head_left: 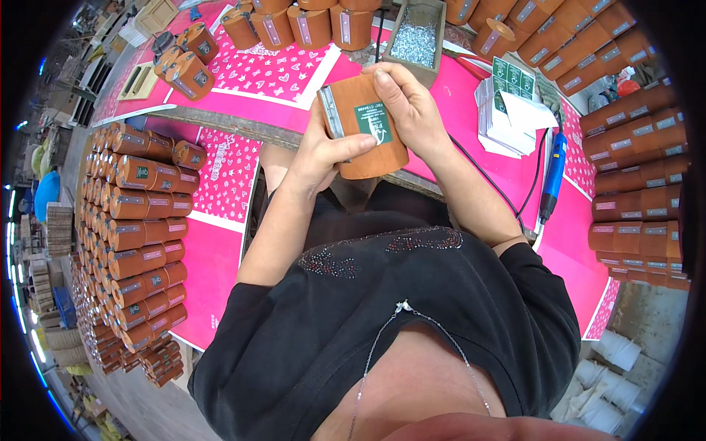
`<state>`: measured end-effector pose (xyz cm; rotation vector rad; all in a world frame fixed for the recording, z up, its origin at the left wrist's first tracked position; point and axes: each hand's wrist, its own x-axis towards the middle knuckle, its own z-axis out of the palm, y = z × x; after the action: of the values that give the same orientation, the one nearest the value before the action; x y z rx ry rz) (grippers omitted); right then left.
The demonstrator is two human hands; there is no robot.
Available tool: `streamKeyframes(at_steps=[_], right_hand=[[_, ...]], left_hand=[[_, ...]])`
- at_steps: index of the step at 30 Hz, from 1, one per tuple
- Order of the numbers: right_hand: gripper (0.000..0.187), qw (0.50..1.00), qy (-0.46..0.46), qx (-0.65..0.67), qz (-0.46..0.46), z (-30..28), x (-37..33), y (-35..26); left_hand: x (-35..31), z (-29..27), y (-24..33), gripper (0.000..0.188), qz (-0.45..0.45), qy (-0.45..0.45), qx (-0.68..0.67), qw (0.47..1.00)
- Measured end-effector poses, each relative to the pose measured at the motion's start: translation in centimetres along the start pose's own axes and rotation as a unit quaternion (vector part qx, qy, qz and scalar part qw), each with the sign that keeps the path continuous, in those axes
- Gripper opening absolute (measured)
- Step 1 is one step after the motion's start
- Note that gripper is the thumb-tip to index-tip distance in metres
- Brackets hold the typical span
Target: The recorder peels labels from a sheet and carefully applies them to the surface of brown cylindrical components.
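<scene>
A black top (331,316) lies nearest, beaded across its lower hem as seen here. Beyond it spreads the bench (507,176), covered in bright pink, some of it patterned in white. A tall stack of brown cylinders (147,202) rises on the left; another pile (643,209) stands at the right. Both hands are clamped on one tilted cylinder (347,108) — left hand (322,151) on its left and lower side, right hand (418,114) over its upper right — held up at the bench's near edge. It carries a silver metal strip and a green label (366,116). Right of it sit stacked papers (500,128), then, farther back, a tray (435,55) of small metal pieces (414,42). A slim blue tool (554,173) lies near the papers.
</scene>
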<state>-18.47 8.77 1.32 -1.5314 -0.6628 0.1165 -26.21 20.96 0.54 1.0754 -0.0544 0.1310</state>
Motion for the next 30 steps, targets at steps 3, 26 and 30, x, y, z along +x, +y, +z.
streamKeyframes(at_steps=[3,26,30], right_hand=[[0.033,0.999,-0.017,-0.02,-0.021,0.0,0.1,0.5],[0.087,0.915,-0.222,-0.332,-0.053,14.6,18.0,3.1],[0.091,0.921,-0.168,-0.348,-0.04,19.9,24.3,7.8]], left_hand=[[-0.2,-0.9,0.1,0.088,-0.023,-0.016,-0.008,1.0],[-1.3,-16.2,4.9,0.094,0.194,0.249,0.172,0.933],[0.1,-16.9,0.6,0.067,0.228,0.334,0.327,0.854]])
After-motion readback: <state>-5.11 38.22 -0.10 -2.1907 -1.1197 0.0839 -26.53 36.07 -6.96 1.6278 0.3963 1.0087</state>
